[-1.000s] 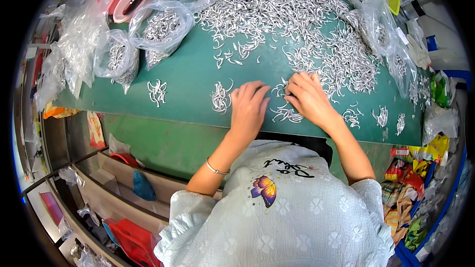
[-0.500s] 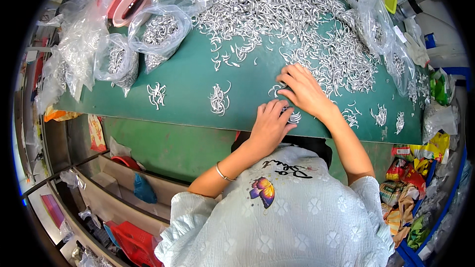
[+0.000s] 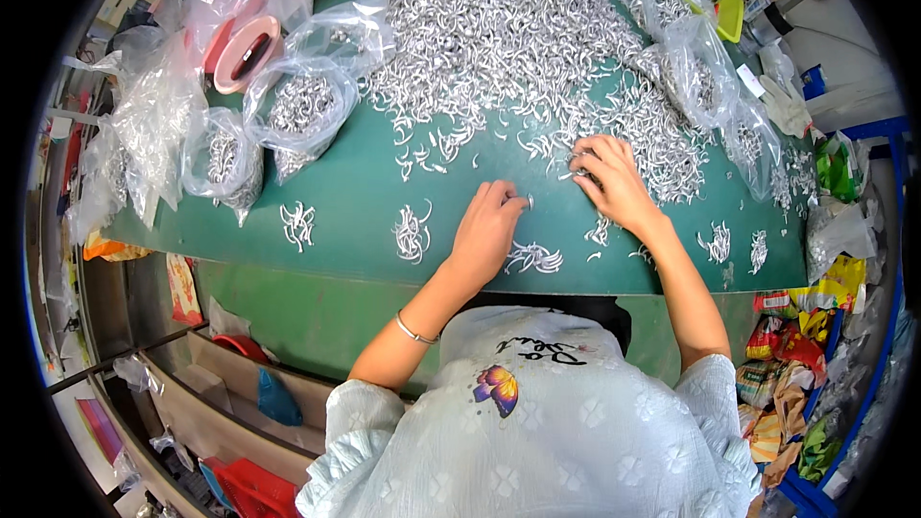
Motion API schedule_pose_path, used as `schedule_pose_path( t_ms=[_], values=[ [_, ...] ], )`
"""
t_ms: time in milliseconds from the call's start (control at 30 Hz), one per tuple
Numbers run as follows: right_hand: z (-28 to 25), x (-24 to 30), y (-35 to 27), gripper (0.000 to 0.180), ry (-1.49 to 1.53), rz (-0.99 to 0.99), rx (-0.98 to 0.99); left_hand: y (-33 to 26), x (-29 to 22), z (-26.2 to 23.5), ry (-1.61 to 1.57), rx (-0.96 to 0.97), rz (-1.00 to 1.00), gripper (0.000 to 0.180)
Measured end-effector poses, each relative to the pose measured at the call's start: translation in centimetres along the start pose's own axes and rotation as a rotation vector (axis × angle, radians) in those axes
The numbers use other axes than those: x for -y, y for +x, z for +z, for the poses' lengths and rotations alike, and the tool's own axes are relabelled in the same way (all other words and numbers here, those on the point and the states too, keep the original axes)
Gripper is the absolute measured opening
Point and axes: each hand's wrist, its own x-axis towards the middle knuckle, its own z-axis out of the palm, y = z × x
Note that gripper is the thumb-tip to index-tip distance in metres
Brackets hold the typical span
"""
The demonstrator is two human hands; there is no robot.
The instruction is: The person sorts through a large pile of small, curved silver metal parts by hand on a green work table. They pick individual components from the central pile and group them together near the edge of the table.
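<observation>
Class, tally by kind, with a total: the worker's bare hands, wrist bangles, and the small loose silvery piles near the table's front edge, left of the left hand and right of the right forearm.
Bare hands (left hand, right hand): 2
Bangle: 1
Left-side piles: 2
Right-side piles: 2
Total: 7

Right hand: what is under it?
Around the right hand, small, curved, silvery, metal-looking pieces lie on the flat green tabletop; whatever the hand covers cannot be seen.

Workshop, prob.: wk table [image 3: 355,201] w/ heap of silvery pcs [image 3: 499,29] at 12 o'clock, filled plastic bags [image 3: 305,129] at 10.
</observation>
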Motion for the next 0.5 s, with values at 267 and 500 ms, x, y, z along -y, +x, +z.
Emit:
schedule_pose_path(
  t_ms=[267,500],
  values=[
    [1.1,-4.1,9.5,0.064,-0.052,0.246,-0.29,8.3,1.2,-0.9,0.305,-0.118,0.012,0.049],
    [5.3,-3.4,8.6,0.07,-0.089,0.271,-0.241,14.3,5.4,-0.6,0.532,-0.168,-0.123,0.08]
  ],
)
